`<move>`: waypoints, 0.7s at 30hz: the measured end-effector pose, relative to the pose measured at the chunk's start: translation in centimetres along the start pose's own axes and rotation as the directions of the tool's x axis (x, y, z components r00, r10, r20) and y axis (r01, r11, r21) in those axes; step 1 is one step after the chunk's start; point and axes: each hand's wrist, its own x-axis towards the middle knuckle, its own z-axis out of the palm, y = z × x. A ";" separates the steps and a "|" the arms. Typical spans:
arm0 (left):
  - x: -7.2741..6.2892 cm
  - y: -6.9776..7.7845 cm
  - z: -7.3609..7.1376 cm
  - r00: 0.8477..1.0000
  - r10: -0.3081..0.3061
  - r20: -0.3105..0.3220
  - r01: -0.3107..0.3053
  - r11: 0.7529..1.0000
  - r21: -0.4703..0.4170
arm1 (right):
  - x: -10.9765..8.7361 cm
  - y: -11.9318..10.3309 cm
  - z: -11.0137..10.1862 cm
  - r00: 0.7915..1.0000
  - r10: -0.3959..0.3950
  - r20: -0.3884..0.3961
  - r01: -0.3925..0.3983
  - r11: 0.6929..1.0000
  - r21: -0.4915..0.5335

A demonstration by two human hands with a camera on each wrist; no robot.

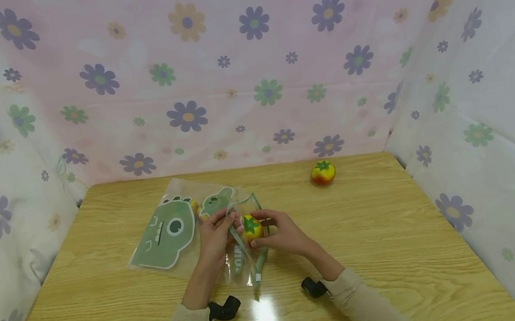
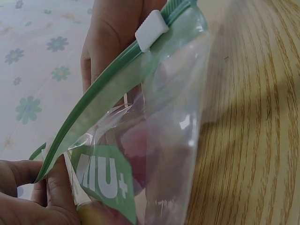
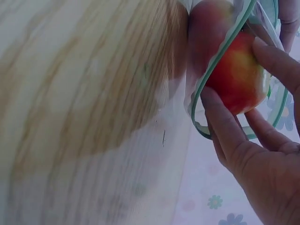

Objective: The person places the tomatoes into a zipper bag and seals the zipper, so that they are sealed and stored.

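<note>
A clear zip bag (image 1: 163, 236) with a green cartoon dinosaur print lies on the table, its green-rimmed mouth toward the right. My left hand (image 1: 213, 240) pinches the rim of that mouth between thumb and fingers. With fingers and thumb around its sides, my right hand (image 1: 286, 233) holds a yellow-red toy tomato (image 3: 241, 75) with green leaves on top, within the bag's opening. Another reddish round thing (image 3: 204, 35) shows inside the bag, partly covered by the film. The white slider (image 2: 151, 30) sits on the green zip strip. Yellow bits inside the bag are mostly hidden by the print.
A second yellow-red toy tomato (image 1: 323, 173) stands at the back right of the wooden table (image 1: 380, 253). Flower-patterned cloth (image 1: 233, 73) hangs behind and along both sides. Black wrist devices (image 1: 224, 308) sit at both cuffs.
</note>
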 end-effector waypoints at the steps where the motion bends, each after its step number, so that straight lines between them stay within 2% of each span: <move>1: 0.0 0.0 0.0 1.000 0.003 -0.001 -0.003 1.000 0.003 | 0.0 -0.1 0.1 1.000 0.009 -0.004 -0.009 1.000 -0.005; 7: 0.1 -0.1 -0.1 1.000 0.019 -0.011 -0.019 0.999 0.028 | 0.2 -0.3 0.2 0.998 0.067 -0.019 -0.068 0.997 -0.035; 9: 0.1 0.0 -0.1 1.000 0.022 -0.011 -0.022 0.999 0.035 | 0.3 -0.2 0.2 0.998 0.057 -0.015 -0.058 0.997 -0.047; 14: 0.1 0.0 -0.1 1.000 0.014 -0.007 -0.014 0.999 0.039 | 0.3 0.0 0.1 0.999 0.019 0.028 -0.018 0.999 -0.037; 21: 0.1 -0.2 -0.2 1.000 0.009 -0.007 -0.009 0.999 0.035 | 0.1 0.0 0.0 0.994 0.052 0.098 -0.052 0.999 0.004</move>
